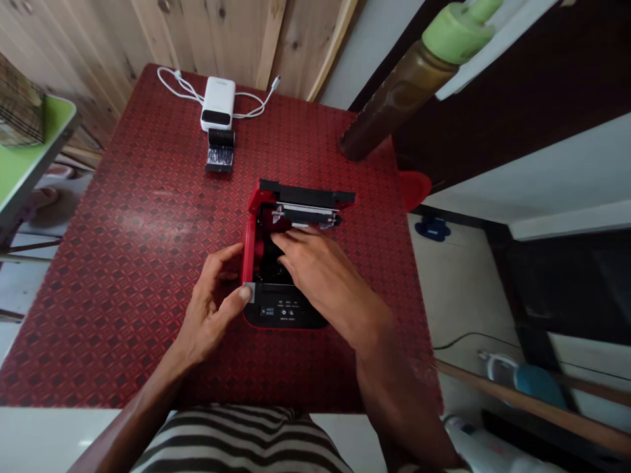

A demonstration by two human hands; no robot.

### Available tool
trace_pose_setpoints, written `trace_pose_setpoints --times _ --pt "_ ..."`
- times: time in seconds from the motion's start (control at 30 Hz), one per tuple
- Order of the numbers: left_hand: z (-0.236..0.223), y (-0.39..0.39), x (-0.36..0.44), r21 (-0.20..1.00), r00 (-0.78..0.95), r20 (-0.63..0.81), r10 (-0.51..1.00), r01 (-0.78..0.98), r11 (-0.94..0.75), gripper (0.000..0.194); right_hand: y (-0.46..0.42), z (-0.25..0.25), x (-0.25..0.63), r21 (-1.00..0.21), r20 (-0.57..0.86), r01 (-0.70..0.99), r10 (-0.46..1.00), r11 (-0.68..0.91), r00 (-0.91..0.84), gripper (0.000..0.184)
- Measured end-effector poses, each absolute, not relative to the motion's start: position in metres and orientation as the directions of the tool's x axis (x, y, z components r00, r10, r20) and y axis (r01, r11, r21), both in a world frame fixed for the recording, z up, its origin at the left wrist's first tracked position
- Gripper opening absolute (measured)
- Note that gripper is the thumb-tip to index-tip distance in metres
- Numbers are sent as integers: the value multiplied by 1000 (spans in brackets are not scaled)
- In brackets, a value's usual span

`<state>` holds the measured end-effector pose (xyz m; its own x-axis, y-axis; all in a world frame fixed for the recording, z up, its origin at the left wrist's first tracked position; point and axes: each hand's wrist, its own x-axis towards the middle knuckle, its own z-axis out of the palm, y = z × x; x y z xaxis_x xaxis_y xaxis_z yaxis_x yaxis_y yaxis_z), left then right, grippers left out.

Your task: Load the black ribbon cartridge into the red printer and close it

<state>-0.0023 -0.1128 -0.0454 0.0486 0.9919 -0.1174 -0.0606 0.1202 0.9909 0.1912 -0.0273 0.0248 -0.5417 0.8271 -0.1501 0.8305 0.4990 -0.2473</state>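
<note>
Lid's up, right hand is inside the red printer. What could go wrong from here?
1. The right hand has its fingers down in the open bay of the red printer, just under the raised lid and its metal bar; if the lid drops, it could pinch them.
2. Only the left hand steadies the printer, at its left edge, so a hard push inside might slide it on the red patterned table.

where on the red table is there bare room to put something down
Bare cloth lies left of the red printer, from the left hand out to the table edge. Another bare patch lies between the power bank and the brown bottle. It is crowded at the printer, where both hands sit; the right hand reaches inside.
</note>
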Motion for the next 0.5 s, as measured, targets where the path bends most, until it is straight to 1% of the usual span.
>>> trace_pose_setpoints --times 0.07,0.13,0.2,0.27,0.33,0.5 --pt "-45 -112 -3 991 46 -119 992 -53 121 61 -36 29 202 -363 -59 779 822 511 -566 40" --pt "-44 -112 -3 992 48 -115 992 -48 118 60 -45 34 213 -469 30 690 790 552 -612 44" --pt "-43 -111 -4 992 53 -115 992 -49 118 60 -53 37 220 -527 99 610 756 592 -647 43" --pt "-42 -111 -5 991 52 -122 991 -54 125 61 -57 36 223 -530 138 595 754 604 -642 37" --pt "-40 -111 -7 989 44 -134 990 -61 137 60 -57 32 222 -502 142 620 765 603 -628 31" --pt "-29 -104 -8 991 -22 -134 991 -16 133 58 -52 23 217 -457 129 632 750 626 -649 27"
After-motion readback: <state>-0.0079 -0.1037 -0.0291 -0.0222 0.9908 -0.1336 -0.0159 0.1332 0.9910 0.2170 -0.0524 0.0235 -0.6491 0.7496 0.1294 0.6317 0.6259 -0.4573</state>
